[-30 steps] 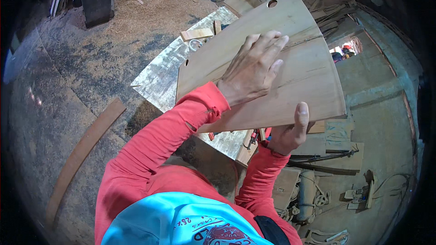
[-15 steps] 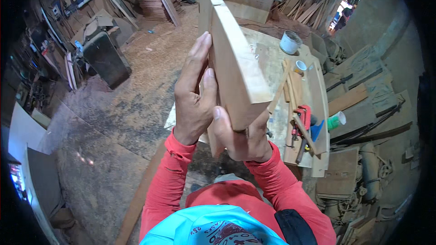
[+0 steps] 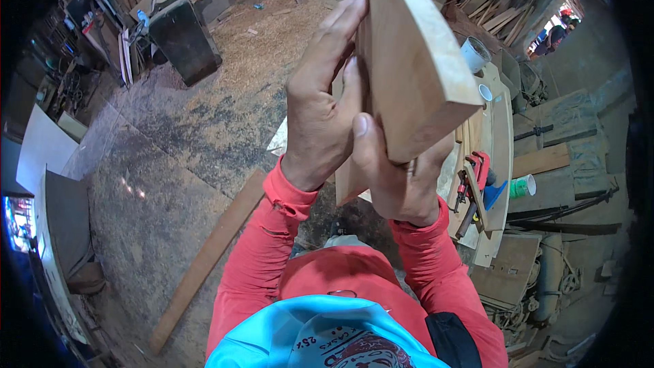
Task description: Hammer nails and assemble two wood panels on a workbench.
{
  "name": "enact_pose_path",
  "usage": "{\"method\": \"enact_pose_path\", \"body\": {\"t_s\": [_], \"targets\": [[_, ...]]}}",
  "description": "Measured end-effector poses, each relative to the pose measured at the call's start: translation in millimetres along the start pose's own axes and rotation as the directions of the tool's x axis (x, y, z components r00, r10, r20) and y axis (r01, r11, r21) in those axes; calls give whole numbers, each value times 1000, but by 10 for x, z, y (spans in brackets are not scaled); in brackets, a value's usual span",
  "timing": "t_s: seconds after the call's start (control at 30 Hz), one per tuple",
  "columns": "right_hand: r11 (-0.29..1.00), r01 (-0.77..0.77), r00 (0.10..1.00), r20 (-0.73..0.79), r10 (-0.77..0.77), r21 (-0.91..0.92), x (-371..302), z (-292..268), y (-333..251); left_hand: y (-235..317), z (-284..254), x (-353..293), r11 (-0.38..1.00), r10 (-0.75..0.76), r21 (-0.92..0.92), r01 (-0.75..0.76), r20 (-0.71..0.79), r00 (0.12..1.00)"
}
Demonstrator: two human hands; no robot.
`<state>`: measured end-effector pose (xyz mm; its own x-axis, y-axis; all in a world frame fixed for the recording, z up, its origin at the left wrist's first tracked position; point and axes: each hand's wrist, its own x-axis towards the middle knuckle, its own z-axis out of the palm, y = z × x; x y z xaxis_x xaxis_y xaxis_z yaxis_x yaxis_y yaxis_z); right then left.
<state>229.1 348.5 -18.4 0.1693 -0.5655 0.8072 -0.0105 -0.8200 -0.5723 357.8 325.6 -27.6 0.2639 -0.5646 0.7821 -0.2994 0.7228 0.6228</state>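
Observation:
A thick, pale wooden board (image 3: 419, 61) is held up in front of me, its near end tilted toward me and its far end running off the top of the view. My left hand (image 3: 320, 95) presses along its left side, fingers stretched together and thumb against the wood. Around the lower near end, my right hand (image 3: 402, 180) grips with its thumb on the left side; its fingers are partly hidden behind the board. Another wooden edge (image 3: 351, 180) shows below and between my hands; I cannot tell whether it is a separate piece.
A workbench (image 3: 503, 143) at the right carries a red clamp (image 3: 481, 169), wood strips and a white bucket (image 3: 475, 54). A green-and-white cup (image 3: 522, 186) is beside it. One long plank (image 3: 204, 259) lies on the floor at left. People show through an opening (image 3: 555, 33).
The board and both hands have shifted up and right in the picture, and the board looks larger. The view has swung, bringing more of the floor plank into sight. Both hands keep their hold.

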Motion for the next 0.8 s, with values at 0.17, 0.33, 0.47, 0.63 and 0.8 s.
{"method": "enact_pose_path", "body": {"t_s": [0.17,0.33,0.47,0.63,0.8], "targets": [[998,3,999,53,0,-57,49,10,-26,6,9,-52,1000,20,23,-19,-64,998],[1000,20,1000,-7,-20,-4,62,145,-73,68,4,-98,1000,18,25,-16,-81,997],[990,119,991,69,-114,-70,-10,60,41,25,18,-75,991,107,93,-97,-108,988],[975,218,976,6,-218,41,42,128,50,55,27,-99,999,43,34,-40,-117,992],[987,151,988,11,-151,49,7,87,43,16,67,-114,994,82,83,-71,-132,988]]}}
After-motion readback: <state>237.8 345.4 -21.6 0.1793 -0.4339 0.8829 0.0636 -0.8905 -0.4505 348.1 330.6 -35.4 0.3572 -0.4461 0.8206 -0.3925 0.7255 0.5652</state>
